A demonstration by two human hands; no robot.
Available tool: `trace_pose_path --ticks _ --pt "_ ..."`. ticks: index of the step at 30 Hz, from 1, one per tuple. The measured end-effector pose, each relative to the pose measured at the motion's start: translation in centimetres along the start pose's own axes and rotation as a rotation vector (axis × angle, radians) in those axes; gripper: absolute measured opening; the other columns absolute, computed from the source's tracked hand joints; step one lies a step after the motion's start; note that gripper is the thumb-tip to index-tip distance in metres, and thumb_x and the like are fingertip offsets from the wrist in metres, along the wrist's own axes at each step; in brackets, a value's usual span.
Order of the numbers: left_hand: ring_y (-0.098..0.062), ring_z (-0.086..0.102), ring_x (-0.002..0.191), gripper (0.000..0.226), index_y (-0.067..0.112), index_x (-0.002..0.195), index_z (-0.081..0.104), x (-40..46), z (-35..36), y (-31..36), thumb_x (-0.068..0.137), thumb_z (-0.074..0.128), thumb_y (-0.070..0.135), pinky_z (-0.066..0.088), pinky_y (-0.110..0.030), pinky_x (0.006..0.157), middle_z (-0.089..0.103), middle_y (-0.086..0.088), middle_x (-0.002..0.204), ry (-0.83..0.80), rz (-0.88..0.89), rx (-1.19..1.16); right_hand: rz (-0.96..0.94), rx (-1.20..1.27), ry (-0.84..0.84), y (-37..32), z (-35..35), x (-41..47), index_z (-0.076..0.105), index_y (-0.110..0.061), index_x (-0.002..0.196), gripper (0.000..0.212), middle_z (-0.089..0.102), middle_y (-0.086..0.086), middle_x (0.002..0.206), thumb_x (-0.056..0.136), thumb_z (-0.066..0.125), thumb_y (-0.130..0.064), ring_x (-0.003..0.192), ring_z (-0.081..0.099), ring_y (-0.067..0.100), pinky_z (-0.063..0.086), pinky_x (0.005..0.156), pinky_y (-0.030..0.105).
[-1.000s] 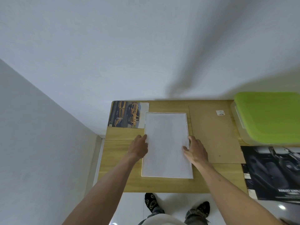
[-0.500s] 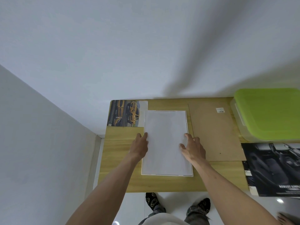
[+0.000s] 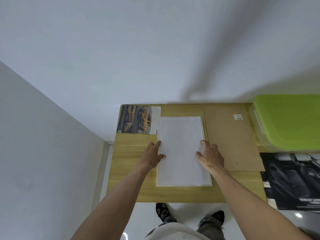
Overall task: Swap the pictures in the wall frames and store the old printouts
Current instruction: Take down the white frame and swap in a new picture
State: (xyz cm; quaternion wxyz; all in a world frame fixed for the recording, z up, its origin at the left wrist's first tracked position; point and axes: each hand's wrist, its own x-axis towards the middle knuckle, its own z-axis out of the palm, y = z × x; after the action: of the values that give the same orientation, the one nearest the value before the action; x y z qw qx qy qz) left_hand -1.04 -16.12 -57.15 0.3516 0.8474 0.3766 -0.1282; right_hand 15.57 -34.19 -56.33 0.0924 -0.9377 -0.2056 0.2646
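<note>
1. Since a second ago: right hand (image 3: 210,157) has shifted from the sheet's right edge onto its face, fingers (image 3: 199,154) now spread and arched; left hand (image 3: 153,155) unchanged at the left edge.
2. Sheet (image 3: 180,135): white, blank side up, lying flat at centre frame on the bench (image 3: 131,170), squared inside a thin pale border that is probably the frame (image 3: 210,183) lying face down. Judged to be the printout being seated for the swap.
3. Left hand: fingers relaxed, thumb and forefinger tips touching the sheet's left edge, gripping nothing; likely steadying the sheet against sliding.
4. Right hand: fingertips pressing down on the sheet near its right edge, nothing grasped; apparently nudging it into line.
5. Backing board (image 3: 230,139): brown, flat, just right of the sheet, with a small label; presumably kept close for refitting.
6. Yellow-car print (image 3: 136,119): upper left of the bench, partly under the sheet.
7. Dark print (image 3: 290,179): lower right, overhanging the bench edge.
8. Box (image 3: 287,122): green lid, right edge of frame; probable store for old printouts.
</note>
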Motion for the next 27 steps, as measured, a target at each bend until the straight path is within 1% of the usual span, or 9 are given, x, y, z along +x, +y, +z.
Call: trace_pose_path --ticks 6,9,11,13,15,17,20,23,27 --pt "-0.031 0.051 0.114 0.072 0.018 0.153 0.026 -0.1 0.0 0.3 0.093 0.064 0.03 0.046 -0.04 0.097 0.048 -0.012 0.127 -0.005 -0.031 0.004 -0.029 0.005 -0.009 0.3 -0.2 0.1 0.037 -0.032 0.14 0.048 0.044 0.008 0.129 0.095 0.051 -0.04 0.1 0.061 0.03 0.05 0.08 0.035" --pt "-0.03 0.052 0.114 0.072 0.018 0.153 0.024 -0.3 0.1 0.8 0.093 0.061 0.033 0.047 -0.041 0.096 0.047 -0.011 0.128 0.015 -0.048 0.055 -0.069 0.001 -0.003 0.8 -0.7 0.1 0.036 -0.035 0.138 0.046 0.046 0.008 0.128 0.095 0.048 -0.044 0.096 0.061 0.028 0.049 0.076 0.033" --pt "-0.029 0.054 0.109 0.07 0.017 0.152 0.026 -0.6 0.2 1.5 0.093 0.059 0.036 0.051 -0.04 0.089 0.046 -0.009 0.126 0.102 -0.052 0.127 -0.094 0.008 0.025 1.5 -1.5 0.4 0.034 -0.036 0.14 0.047 0.047 0.007 0.131 0.096 0.046 -0.048 0.098 0.062 0.027 0.047 0.073 0.032" --pt "-0.026 0.056 0.105 0.062 0.016 0.147 0.034 -0.8 0.3 2.8 0.093 0.055 0.039 0.052 -0.038 0.082 0.047 -0.008 0.124 0.245 -0.053 0.169 -0.108 0.017 0.064 2.8 -2.6 1.0 0.034 -0.034 0.144 0.05 0.046 0.006 0.135 0.098 0.045 -0.049 0.102 0.062 0.026 0.044 0.071 0.031" --pt "-0.026 0.057 0.104 0.054 0.013 0.141 0.042 -0.7 0.5 4.6 0.094 0.054 0.038 0.051 -0.036 0.079 0.05 -0.009 0.122 0.356 -0.033 0.175 -0.095 0.034 0.113 4.5 -4.0 1.8 0.037 -0.03 0.144 0.049 0.045 0.007 0.138 0.099 0.046 -0.046 0.106 0.061 0.026 0.046 0.072 0.032" --pt "-0.026 0.058 0.105 0.05 0.011 0.137 0.048 -0.3 1.1 7.1 0.094 0.054 0.036 0.051 -0.036 0.078 0.051 -0.009 0.123 0.401 0.002 0.154 -0.056 0.04 0.151 6.8 -5.6 2.8 0.039 -0.026 0.144 0.048 0.043 0.008 0.139 0.099 0.047 -0.042 0.115 0.056 0.026 0.05 0.077 0.035" --pt "-0.025 0.057 0.109 0.048 0.012 0.138 0.048 0.7 2.9 12.2 0.096 0.052 0.035 0.05 -0.037 0.082 0.05 -0.008 0.126 0.363 0.07 0.089 -0.003 0.012 0.181 10.4 -7.6 4.2 0.041 -0.019 0.143 0.048 0.041 0.012 0.139 0.098 0.05 -0.035 0.125 0.046 0.029 0.05 0.087 0.04" --pt "-0.025 0.056 0.112 0.05 0.013 0.143 0.044 1.7 5.6 17.7 0.097 0.05 0.033 0.049 -0.037 0.089 0.047 -0.008 0.131 0.228 0.112 0.022 0.041 -0.042 0.147 13.5 -9.1 5.3 0.04 -0.014 0.143 0.051 0.041 0.018 0.14 0.096 0.052 -0.032 0.125 0.046 0.034 0.047 0.094 0.043" --pt "-0.029 0.048 0.127 0.055 0.012 0.146 0.039 2.7 9.6 23.3 0.095 0.052 0.03 0.044 -0.039 0.102 0.04 -0.011 0.143 0.058 0.007 -0.109 0.035 -0.087 0.074 15.6 -9.8 6.0 0.037 -0.013 0.144 0.053 0.044 0.019 0.138 0.097 0.051 -0.031 0.124 0.047 0.035 0.047 0.097 0.042"
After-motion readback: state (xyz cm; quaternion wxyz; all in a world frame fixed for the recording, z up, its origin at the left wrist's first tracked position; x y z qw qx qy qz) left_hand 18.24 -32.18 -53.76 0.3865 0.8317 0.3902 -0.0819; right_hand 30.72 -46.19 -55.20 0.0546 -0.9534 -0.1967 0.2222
